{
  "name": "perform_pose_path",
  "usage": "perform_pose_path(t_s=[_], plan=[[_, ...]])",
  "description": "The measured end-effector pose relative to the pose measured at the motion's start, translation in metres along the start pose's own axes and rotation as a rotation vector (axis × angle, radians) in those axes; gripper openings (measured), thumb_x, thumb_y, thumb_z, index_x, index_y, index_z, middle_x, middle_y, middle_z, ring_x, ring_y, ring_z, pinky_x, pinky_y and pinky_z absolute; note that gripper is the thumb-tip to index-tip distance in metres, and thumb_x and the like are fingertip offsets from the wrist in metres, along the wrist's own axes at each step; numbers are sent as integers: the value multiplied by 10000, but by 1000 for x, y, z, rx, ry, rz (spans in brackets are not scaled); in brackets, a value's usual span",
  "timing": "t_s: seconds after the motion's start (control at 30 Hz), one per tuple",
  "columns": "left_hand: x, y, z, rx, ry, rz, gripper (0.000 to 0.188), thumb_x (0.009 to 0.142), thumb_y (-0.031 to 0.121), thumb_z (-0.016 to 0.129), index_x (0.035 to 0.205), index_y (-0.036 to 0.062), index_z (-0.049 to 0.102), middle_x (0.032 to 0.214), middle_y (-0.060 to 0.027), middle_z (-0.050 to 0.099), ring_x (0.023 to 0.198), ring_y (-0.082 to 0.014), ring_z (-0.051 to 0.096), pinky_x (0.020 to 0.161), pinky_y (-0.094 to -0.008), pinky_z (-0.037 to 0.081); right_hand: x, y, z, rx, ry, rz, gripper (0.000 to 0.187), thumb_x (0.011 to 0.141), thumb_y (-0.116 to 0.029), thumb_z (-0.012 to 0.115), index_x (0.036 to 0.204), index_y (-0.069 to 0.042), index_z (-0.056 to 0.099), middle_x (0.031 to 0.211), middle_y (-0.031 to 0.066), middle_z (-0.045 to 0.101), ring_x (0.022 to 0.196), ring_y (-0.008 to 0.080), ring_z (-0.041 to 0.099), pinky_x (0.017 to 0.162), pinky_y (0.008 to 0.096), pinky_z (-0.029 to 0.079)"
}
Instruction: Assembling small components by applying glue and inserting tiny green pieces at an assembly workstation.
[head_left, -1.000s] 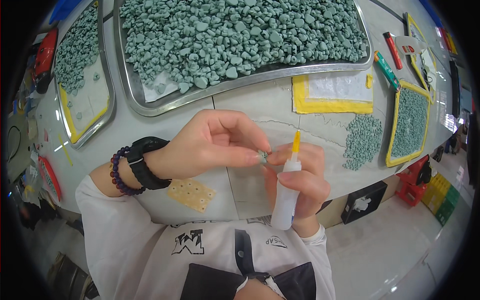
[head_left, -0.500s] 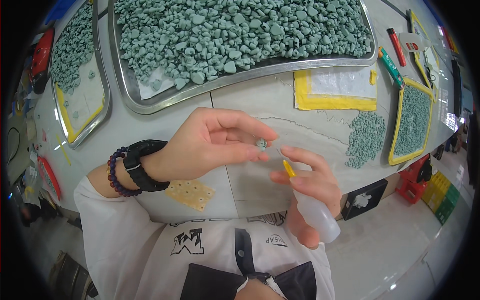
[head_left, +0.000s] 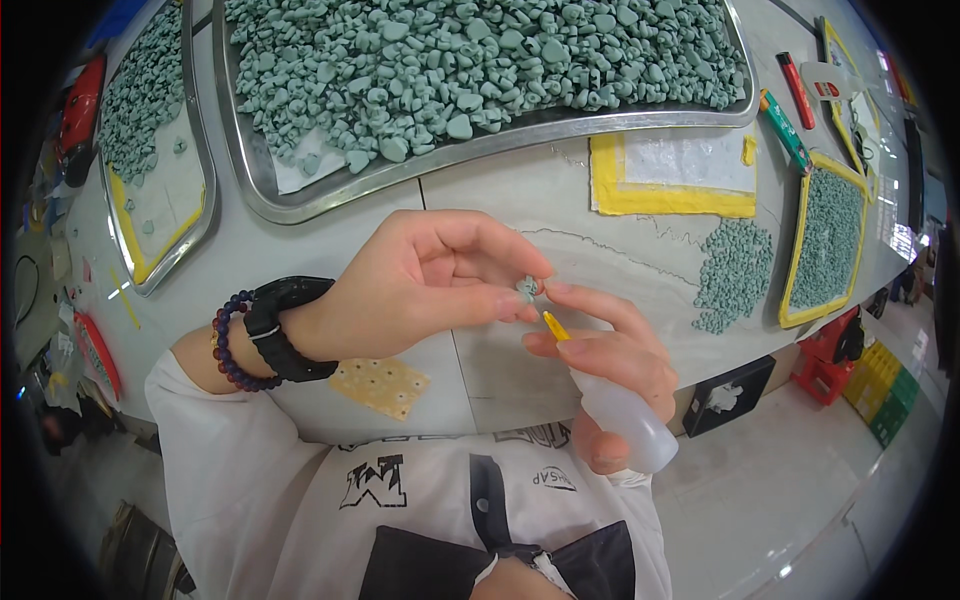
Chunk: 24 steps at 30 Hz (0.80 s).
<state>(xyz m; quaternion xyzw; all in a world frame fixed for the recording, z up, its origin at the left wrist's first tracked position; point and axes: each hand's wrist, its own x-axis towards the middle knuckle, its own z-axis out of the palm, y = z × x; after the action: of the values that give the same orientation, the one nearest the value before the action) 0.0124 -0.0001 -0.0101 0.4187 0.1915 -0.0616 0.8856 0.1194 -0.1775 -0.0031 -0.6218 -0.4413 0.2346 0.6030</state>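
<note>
Between thumb and fingertips, my left hand (head_left: 450,270) pinches a small grey-green plastic-looking piece (head_left: 526,288) above the table. My right hand (head_left: 620,360) is wrapped round a translucent white squeeze bottle (head_left: 632,425) with a yellow tip (head_left: 556,326). That tip points up and left at the small piece, and its thin needle end comes close to it; whether they touch I cannot tell. My right index fingertip meets or nearly meets the left fingertips beside the piece. Beyond my hands, a large metal tray (head_left: 420,168) is heaped with similar grey-green pieces.
A second metal tray (head_left: 208,190) stands at the left. A yellow-edged white board (head_left: 672,203), a pile of tiny green parts (head_left: 733,275) and a yellow-rimmed tray (head_left: 784,318) of such parts lie right. Near them are a green tube (head_left: 784,132), a red marker (head_left: 795,90) and a patterned yellow sheet (head_left: 380,388).
My right hand has moved up and left with the squeeze bottle, bringing its tip and my index finger to the small piece. My left hand has barely moved.
</note>
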Motion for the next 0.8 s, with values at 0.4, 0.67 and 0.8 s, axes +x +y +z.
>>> perform_pose_path(t_s=[0.4,0.67,0.8], plan=[[0,1,0,-28,-9,-15,252,821,-48,572,1072,-47,554,1056,-112,586,944,-157,603,813,-283,518,5,4,-4,-68,-112,-87,626,901,-554,365,985,43,537,764,244,636,935,427,594,672,438,555],[-1,1,0,-16,-21,-21,257,828,-38,568,1084,-48,545,1058,-112,590,950,-157,603,807,-287,519,3,2,-1,-36,-37,-43,564,893,-520,428,966,19,578,789,169,655,925,394,611,706,417,514],[-1,3,0,-19,-20,-44,259,833,-31,570,1090,-49,540,1063,-117,590,947,-160,607,807,-290,520,1,-1,1,6,21,1,534,891,-502,455,955,10,592,788,141,663,926,379,619,707,404,499]])
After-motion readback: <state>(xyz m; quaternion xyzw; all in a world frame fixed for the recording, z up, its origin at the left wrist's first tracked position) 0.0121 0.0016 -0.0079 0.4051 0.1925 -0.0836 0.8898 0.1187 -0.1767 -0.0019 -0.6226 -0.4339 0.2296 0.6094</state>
